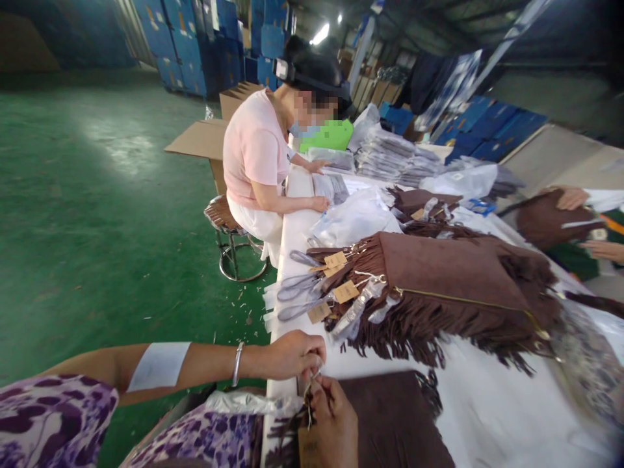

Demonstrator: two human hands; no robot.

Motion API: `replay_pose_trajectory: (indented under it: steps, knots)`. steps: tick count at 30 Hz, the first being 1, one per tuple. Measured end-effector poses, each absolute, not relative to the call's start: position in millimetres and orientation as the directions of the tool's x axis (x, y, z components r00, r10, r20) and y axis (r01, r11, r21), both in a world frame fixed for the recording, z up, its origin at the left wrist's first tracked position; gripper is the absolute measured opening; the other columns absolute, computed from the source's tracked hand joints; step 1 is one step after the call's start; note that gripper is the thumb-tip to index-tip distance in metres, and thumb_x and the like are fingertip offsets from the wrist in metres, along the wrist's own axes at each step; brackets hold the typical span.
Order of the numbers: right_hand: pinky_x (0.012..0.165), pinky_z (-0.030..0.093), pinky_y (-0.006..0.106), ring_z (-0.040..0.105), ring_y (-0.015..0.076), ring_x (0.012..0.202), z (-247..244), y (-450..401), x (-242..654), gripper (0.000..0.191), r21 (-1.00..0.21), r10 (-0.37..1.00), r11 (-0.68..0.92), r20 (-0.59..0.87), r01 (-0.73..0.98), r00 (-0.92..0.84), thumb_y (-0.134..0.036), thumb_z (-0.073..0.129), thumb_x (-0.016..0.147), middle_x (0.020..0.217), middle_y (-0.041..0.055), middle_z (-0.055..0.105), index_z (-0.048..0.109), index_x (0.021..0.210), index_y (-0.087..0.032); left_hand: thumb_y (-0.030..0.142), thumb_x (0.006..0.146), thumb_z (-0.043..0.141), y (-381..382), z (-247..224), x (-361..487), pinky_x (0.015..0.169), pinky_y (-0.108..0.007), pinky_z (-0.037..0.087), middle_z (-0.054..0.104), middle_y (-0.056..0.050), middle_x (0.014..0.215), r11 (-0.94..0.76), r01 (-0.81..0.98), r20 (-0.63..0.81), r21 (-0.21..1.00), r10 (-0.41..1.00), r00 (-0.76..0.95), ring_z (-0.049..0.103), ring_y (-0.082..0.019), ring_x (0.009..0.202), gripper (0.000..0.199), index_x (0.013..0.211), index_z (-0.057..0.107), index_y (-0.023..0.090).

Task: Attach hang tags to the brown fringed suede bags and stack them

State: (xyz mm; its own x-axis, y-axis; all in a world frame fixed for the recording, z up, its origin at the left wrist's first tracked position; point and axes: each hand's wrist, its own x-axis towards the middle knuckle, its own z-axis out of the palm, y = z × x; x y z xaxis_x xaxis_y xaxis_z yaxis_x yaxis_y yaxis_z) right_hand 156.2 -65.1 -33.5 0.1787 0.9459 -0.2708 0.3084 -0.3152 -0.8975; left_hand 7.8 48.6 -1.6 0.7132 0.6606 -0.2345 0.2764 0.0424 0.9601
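Observation:
Both hands meet at the near left edge of the table. My left hand [295,356], with a bracelet at its wrist, pinches a thin light string [308,396]. Fingers of my right hand [334,419] are closed on the same string just below. Under the right hand hangs a brown cardboard tag [308,447], partly covered by it. A dark brown fringed bag [390,416] lies flat beside and beneath the right hand. Clear plastic wrapping [253,403] stretches left from the string across my lap.
Brown fringed bags [453,266] with tags and wrapped straps are piled ahead on the white table [497,396]. A person in pink [258,156] sits on a stool beyond, handling plastic packages. Another person's hands hold a brown bag [550,218] at the right.

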Motion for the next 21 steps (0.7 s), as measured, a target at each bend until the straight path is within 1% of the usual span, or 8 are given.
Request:
replay_pose_trajectory:
  steps: [2, 4, 6, 7, 9, 12, 17, 21]
  knots:
    - [0.057, 0.045, 0.022, 0.060, 0.0160, 0.064, -33, -66, 158, 0.036, -0.908, 0.937, -0.326, -0.274, 0.264, 0.215, -0.051, 0.053, 0.086, 0.074, 0.0031, 0.068, 0.068, 0.088, -0.019, 0.023, 0.084, 0.050, 47, -5, 9, 0.050, -0.017, 0.044, 0.066, 0.000, 0.080, 0.097, 0.241, -0.238, 0.966, 0.702, 0.671, 0.062, -0.011, 0.056, 0.017, 0.099, 0.059, 0.018]
    - [0.053, 0.043, 0.022, 0.057, 0.0154, 0.058, -31, -66, 159, 0.038, -0.911, 0.920, -0.350, -0.291, 0.216, 0.261, -0.055, 0.057, 0.081, 0.067, 0.0019, 0.065, 0.069, 0.084, -0.018, 0.026, 0.085, 0.052, 42, -6, 8, 0.046, -0.017, 0.043, 0.065, -0.003, 0.104, 0.133, 0.207, -0.230, 0.969, 0.786, 0.574, 0.059, -0.008, 0.053, 0.032, 0.117, 0.052, 0.021]
    - [0.051, 0.042, 0.022, 0.053, 0.0149, 0.055, -30, -66, 160, 0.043, -0.906, 0.899, -0.388, -0.331, 0.170, 0.288, -0.060, 0.061, 0.076, 0.061, 0.0002, 0.061, 0.068, 0.080, -0.018, 0.026, 0.081, 0.058, 33, -7, 5, 0.043, -0.017, 0.042, 0.061, -0.005, 0.115, 0.158, 0.207, -0.243, 0.966, 0.832, 0.499, 0.056, -0.005, 0.050, 0.044, 0.123, 0.047, 0.022]
    - [0.051, 0.042, 0.022, 0.052, 0.0147, 0.054, -29, -66, 160, 0.044, -0.903, 0.890, -0.403, -0.348, 0.151, 0.295, -0.061, 0.062, 0.074, 0.059, -0.0005, 0.059, 0.068, 0.079, -0.018, 0.026, 0.078, 0.061, 28, -8, 4, 0.042, -0.016, 0.041, 0.062, -0.004, 0.109, 0.179, 0.225, -0.270, 0.958, 0.824, 0.499, 0.055, -0.005, 0.048, 0.044, 0.120, 0.050, 0.020]
    - [0.052, 0.041, 0.022, 0.052, 0.0143, 0.055, -27, -67, 161, 0.046, -0.899, 0.881, -0.418, -0.365, 0.131, 0.301, -0.063, 0.063, 0.072, 0.059, -0.0013, 0.058, 0.068, 0.078, -0.017, 0.027, 0.072, 0.067, 19, -13, 4, 0.041, -0.017, 0.039, 0.064, 0.001, 0.085, 0.246, 0.264, -0.354, 0.933, 0.760, 0.545, 0.053, -0.007, 0.046, 0.037, 0.106, 0.058, 0.017]
    - [0.053, 0.042, 0.022, 0.052, 0.0142, 0.056, -28, -71, 165, 0.046, -0.896, 0.887, -0.419, -0.370, 0.148, 0.275, -0.062, 0.062, 0.075, 0.061, -0.0013, 0.059, 0.070, 0.082, -0.017, 0.029, 0.068, 0.069, 11, -27, 8, 0.040, -0.018, 0.036, 0.058, 0.004, 0.060, 0.345, 0.286, -0.448, 0.894, 0.665, 0.598, 0.052, -0.011, 0.044, 0.023, 0.084, 0.063, 0.015]
    - [0.060, 0.047, 0.025, 0.061, 0.0184, 0.067, -37, -79, 173, 0.044, -0.866, 0.891, -0.421, -0.341, 0.269, 0.298, -0.059, 0.057, 0.079, 0.076, 0.0023, 0.069, 0.070, 0.091, -0.019, 0.032, 0.064, 0.069, 16, -35, 12, 0.041, -0.019, 0.036, 0.056, 0.004, 0.052, 0.424, 0.225, -0.465, 0.877, 0.635, 0.617, 0.053, -0.012, 0.044, 0.020, 0.074, 0.066, 0.014]
    - [0.072, 0.048, 0.028, 0.065, 0.0213, 0.082, -37, -82, 170, 0.034, -0.785, 0.910, -0.376, -0.213, 0.493, 0.355, -0.051, 0.050, 0.085, 0.089, 0.0039, 0.071, 0.068, 0.090, -0.023, 0.034, 0.060, 0.074, 21, -27, 7, 0.042, -0.018, 0.035, 0.058, 0.003, 0.053, 0.468, 0.171, -0.470, 0.867, 0.653, 0.595, 0.053, -0.011, 0.046, 0.025, 0.071, 0.066, 0.014]
